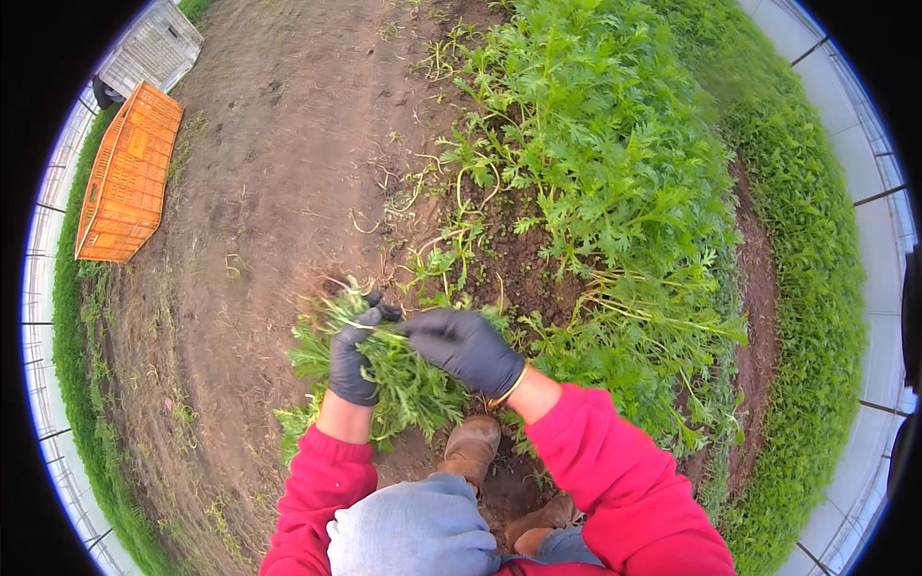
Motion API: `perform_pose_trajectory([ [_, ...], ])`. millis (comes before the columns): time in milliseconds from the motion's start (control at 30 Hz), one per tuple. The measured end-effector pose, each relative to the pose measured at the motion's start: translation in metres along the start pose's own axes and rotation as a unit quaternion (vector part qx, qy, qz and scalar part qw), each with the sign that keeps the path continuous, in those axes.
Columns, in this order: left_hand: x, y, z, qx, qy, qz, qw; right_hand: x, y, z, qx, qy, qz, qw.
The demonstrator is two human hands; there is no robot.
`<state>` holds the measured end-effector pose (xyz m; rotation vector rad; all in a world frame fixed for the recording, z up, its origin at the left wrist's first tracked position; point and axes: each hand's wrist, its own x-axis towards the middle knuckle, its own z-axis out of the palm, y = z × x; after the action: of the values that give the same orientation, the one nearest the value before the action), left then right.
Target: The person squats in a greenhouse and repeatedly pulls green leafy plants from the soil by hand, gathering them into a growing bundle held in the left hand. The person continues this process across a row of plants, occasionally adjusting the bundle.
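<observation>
My left hand (pixel 354 356), in a black glove, is closed around a bunch of leafy greens (pixel 414 389) with lobed leaves. The bunch's stems and roots point up and left, past the fingers. My right hand (pixel 464 353), also gloved in black, is at the bunch's right side, its fingertips pinched together at what looks like a thin yellowish band (pixel 360 325) around the stems. Its exact hold is partly hidden by motion blur. Yellow bands (pixel 510 389) circle my right wrist.
Dense leafy greens (pixel 612 144) grow on the right, with pulled plants (pixel 648 299) lying beside them. Bare soil (pixel 274 144) stretches to the left. An orange plastic crate (pixel 137 173) and a pale crate (pixel 155 47) stand at upper left. My brown boots (pixel 472 446) are below my hands.
</observation>
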<state>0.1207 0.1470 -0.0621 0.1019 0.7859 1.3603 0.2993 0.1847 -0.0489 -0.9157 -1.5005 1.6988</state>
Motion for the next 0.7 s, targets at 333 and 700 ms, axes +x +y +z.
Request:
perform_pose_trajectory([
  [333, -0.015, 0.003, -0.025, 0.147, 0.039, -0.002, 0.988, 0.105, 0.134, -0.037, -0.476, 0.046, -0.100, 0.872],
  [700, -0.022, -0.004, -0.027, 0.067, 0.014, -0.091, 0.994, 0.092, 0.115, -0.075, -0.479, 0.215, -0.040, 0.850],
])
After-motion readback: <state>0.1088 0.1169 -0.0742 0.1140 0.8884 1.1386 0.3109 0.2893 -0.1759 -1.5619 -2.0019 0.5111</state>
